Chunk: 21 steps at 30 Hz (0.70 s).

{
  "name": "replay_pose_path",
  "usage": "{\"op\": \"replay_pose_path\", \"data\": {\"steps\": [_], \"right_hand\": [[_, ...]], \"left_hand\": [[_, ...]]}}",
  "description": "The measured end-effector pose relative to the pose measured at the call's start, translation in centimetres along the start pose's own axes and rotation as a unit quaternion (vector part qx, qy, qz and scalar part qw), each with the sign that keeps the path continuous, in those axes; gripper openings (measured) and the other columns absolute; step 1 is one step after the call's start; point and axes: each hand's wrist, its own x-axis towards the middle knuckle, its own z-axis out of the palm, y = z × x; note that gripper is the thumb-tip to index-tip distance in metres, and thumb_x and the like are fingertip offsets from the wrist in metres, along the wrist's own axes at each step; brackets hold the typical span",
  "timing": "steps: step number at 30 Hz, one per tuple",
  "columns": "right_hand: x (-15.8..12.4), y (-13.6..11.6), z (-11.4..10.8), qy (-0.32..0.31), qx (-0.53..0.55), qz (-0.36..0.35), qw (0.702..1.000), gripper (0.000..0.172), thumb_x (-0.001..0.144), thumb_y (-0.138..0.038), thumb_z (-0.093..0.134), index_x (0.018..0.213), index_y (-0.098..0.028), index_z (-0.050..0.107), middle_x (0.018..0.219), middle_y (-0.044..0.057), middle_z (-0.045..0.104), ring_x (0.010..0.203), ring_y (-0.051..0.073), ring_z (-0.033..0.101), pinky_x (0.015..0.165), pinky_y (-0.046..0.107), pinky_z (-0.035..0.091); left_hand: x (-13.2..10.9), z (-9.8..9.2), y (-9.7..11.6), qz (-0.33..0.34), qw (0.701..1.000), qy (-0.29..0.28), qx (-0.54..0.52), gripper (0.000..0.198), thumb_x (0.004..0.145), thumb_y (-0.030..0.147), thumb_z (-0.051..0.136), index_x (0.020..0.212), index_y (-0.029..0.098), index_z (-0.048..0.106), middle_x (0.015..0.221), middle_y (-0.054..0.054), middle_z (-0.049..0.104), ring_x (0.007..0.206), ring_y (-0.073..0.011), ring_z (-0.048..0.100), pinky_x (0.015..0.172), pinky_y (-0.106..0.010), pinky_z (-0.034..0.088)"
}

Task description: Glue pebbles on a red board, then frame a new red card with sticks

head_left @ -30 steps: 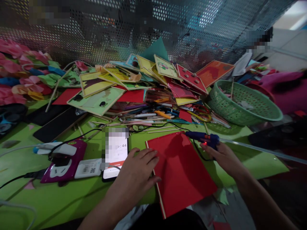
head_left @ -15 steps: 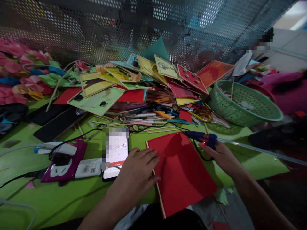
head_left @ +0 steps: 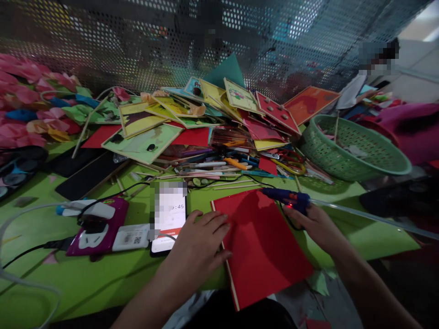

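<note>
A red square card (head_left: 264,246) lies on the green table (head_left: 103,278) in front of me, hanging a little over the near edge. My left hand (head_left: 199,244) lies flat with spread fingers on the card's left edge, holding nothing. My right hand (head_left: 313,224) is closed round a blue glue gun (head_left: 288,197) with a small red light, its nozzle lying over the card's far right corner. A clear glue stick (head_left: 370,214) sticks out of its back to the right.
A phone (head_left: 168,219) with a lit screen lies left of my left hand, beside a purple power strip (head_left: 98,228) with cables. A heap of coloured cards (head_left: 192,114), pens and scissors fills the back. A green basket (head_left: 353,148) stands at right, paper flowers (head_left: 30,109) at left.
My right hand has slid the glue gun slightly left and down toward the card's corner. The view has shifted a little. My left hand has stayed in place.
</note>
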Motion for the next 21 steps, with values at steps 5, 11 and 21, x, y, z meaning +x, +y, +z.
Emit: {"op": "replay_pose_path", "data": {"steps": [5,11,21], "right_hand": [[0.0,-0.8,1.0,-0.012,-0.015,-0.02,1.0,0.05,0.084,-0.067,0.064,0.062,-0.024,0.051,0.053,-0.004,0.042,0.051,0.013,0.037,0.046,0.027,0.029],[-0.2,-0.6,1.8,-0.034,-0.028,-0.008,0.999,0.05,0.084,-0.068,0.064,0.064,-0.024,0.05,0.055,-0.004,0.043,0.052,0.013,0.036,0.047,0.027,0.028],[-0.3,-1.5,1.5,-0.026,0.051,0.026,0.998,0.057,0.075,-0.077,0.068,0.063,-0.023,0.055,0.057,-0.002,0.049,0.054,0.014,0.042,0.05,0.029,0.035]], "left_hand": [[-0.1,-0.2,0.2,-0.006,1.0,0.0,-0.006,0.045,0.095,0.044,0.072,0.133,0.021,0.065,0.148,-0.008,0.063,0.136,-0.028,0.057,0.108,-0.048,0.039],[0.0,-0.7,0.5,-0.01,1.0,-0.008,-0.013,0.046,0.094,0.039,0.074,0.135,0.021,0.063,0.149,-0.007,0.062,0.138,-0.0278,0.056,0.109,-0.048,0.038],[0.0,-0.6,0.5,-0.004,1.0,-0.001,-0.004,0.046,0.094,0.043,0.074,0.132,0.02,0.064,0.147,-0.008,0.064,0.136,-0.0283,0.057,0.108,-0.049,0.04]]}}
